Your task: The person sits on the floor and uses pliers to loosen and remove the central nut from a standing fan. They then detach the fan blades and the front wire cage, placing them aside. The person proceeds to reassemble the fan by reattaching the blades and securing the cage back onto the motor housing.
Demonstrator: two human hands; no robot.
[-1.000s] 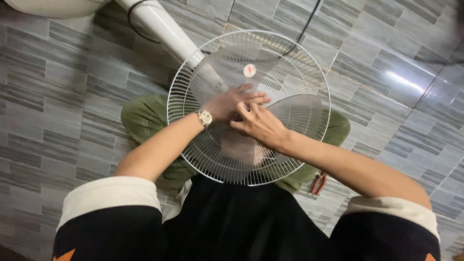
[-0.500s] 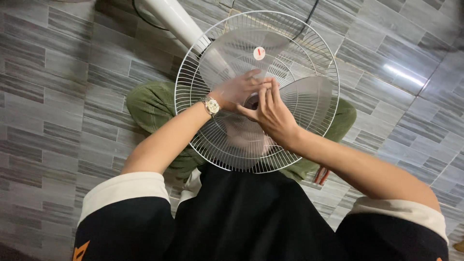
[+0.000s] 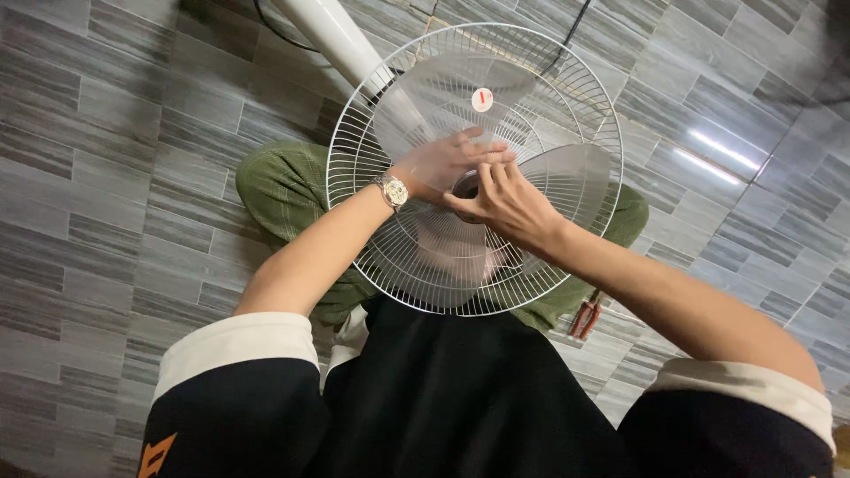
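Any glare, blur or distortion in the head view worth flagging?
Head view: bright light streaks glare off the glossy floor tiles at right; the clear fan blades veil the left hand behind them; the right hand and wire guard are sharp; wide-angle bending at the edges.

Grey tiled floor (image 3: 115,177), red-handled tool (image 3: 584,317), black cable (image 3: 575,26).

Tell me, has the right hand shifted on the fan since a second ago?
Barely: the right hand stays at the hub, at the centre of the wire guard, fingers now curled closer around it.
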